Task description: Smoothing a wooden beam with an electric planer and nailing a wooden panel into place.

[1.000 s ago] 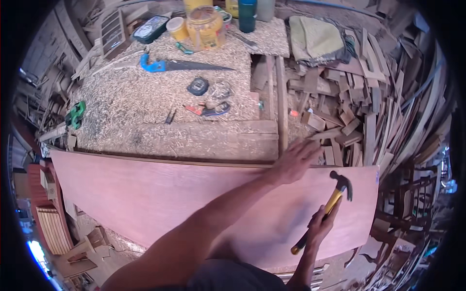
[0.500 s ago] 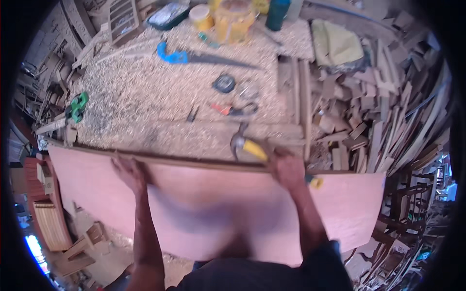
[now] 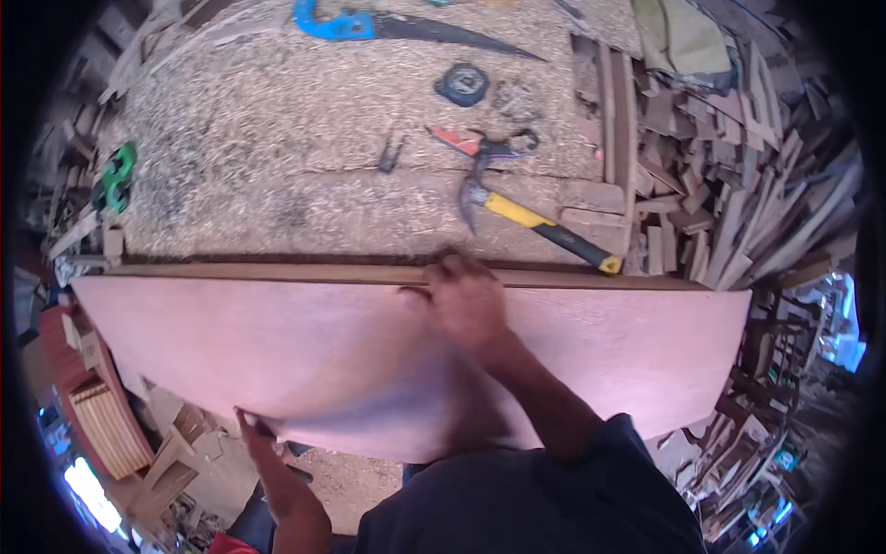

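Note:
A wide, pinkish wooden panel [image 3: 609, 360] with a wood strip along its far edge lies across in front of me, against the workbench. My right hand [image 3: 468, 303] is closed over that far edge near the middle, fingers curled over the strip. At the panel's near left edge is my left hand [image 3: 255, 427], gripping the rim with the thumb on top; its other fingers are hidden underneath. Just beyond the panel, a claw hammer [image 3: 521, 215] with a yellow and black handle lies on the bench, touched by neither hand.
Wood shavings cover the workbench [image 3: 249, 138]. On it lie a blue-handled saw [image 3: 434, 32], a tape measure [image 3: 462, 84], red-handled pliers [image 3: 461, 140] and a green tool [image 3: 117, 175]. Wood offcuts [image 3: 683, 175] are heaped at the right. Slatted wood [image 3: 111, 429] stands lower left.
My right hand has let go of the hammer, which now lies on the bench, and has moved left to the panel's far edge. My left hand has moved from the far edge to the near edge.

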A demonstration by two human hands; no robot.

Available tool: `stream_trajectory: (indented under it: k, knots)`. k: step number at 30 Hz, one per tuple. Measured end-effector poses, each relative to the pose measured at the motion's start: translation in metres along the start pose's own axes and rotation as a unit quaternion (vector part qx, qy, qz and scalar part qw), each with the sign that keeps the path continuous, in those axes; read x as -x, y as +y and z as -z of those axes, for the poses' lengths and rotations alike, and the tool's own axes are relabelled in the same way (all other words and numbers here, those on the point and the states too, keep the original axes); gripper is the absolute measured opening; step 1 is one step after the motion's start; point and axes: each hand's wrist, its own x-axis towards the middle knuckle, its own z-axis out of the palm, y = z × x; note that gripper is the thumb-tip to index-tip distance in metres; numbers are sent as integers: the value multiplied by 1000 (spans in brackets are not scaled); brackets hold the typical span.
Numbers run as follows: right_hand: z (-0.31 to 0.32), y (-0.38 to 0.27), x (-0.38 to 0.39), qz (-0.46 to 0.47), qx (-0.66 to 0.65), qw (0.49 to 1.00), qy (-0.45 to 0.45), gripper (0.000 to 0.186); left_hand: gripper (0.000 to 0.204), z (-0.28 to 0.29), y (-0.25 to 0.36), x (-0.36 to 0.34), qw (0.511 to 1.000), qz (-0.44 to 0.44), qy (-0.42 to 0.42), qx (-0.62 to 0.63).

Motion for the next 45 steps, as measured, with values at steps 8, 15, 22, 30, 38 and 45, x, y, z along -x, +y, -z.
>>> stream_trajectory:
  k: [8, 15, 22, 30, 38, 45]
  knots:
    - [-17, 14, 4, 42, 20, 991, 128, 65, 107, 11, 9, 32, 989, 47, -135, -25]
    - [-5, 23, 10, 40, -5, 990, 135, 58, 115, 2, -27, 131, 987, 35, -107, -119]
    - [6, 54, 17, 43, -54, 991, 117, 53, 113, -18, -38, 167, 986, 24, -86, -140]
    - [44, 121, 33, 72, -36, 990, 113, 49, 110, -46, -86, 193, 985, 30, -90, -142]
    - [85, 222, 59, 114, 70, 980, 147, 39, 108, -60, -152, 211, 989, 62, -120, -67]
    - [123, 263, 67, 118, 36, 982, 142, 29, 97, -56, -208, 205, 986, 76, -139, 51]
